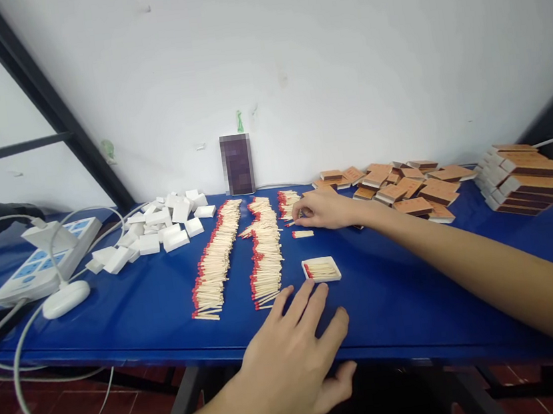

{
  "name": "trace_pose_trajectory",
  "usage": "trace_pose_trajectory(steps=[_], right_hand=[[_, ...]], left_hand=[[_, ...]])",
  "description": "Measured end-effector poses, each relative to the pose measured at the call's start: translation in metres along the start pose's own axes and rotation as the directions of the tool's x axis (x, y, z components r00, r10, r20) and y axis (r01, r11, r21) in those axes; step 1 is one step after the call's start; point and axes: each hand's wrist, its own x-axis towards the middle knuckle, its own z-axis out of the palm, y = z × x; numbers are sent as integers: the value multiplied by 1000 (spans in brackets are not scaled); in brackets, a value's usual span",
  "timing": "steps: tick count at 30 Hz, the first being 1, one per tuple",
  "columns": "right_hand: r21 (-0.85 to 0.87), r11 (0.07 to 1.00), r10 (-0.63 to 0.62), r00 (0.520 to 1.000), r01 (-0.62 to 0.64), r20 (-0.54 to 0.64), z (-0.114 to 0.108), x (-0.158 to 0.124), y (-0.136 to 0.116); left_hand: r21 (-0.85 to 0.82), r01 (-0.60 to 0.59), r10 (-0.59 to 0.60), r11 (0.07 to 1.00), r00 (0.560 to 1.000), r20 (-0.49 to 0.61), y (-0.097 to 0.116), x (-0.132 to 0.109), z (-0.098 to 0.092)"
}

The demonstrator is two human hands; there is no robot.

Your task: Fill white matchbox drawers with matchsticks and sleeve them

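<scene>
My left hand [294, 352] hovers over the front of the table, its fingers spread and holding nothing. Just beyond its fingertips lies a small white matchbox tray [336, 275] with several red-tipped matches [321, 269] in it. Farther back, my right hand [327, 207] has thumb and fingers pinched together at a short row of matches [286, 202]. A red match tip shows at its fingertips; the rest is hidden by the hand. A few loose matches [303, 234] lie just in front of it. Two long rows of matches, a left row [217, 261] and a middle row [266, 252], run from back to front.
White empty trays [158, 228] are heaped at the back left. Orange-brown matchbox sleeves [405, 188] lie in a loose pile behind my right arm, with stacked matchboxes [525, 180] at the far right. A power strip [46, 262] and cables occupy the left of the blue table [395, 313].
</scene>
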Motion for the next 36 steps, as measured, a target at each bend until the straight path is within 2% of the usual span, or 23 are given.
trace_pose_trajectory(steps=[8,14,22,36], right_hand=[[0,998,68,997,-69,40,-2,-2,2],[47,996,70,995,-73,67,-4,-2,3],[100,994,36,998,-41,56,-3,-3,6],[125,991,-46,997,39,55,-6,-3,-4]], left_hand=[[7,0,0,1000,1000,-10,0,1,0],[6,-2,2,1000,1000,-10,1,-1,0],[4,-1,1,1000,1000,-15,0,0,1],[-2,3,-3,1000,1000,-2,0,0,0]])
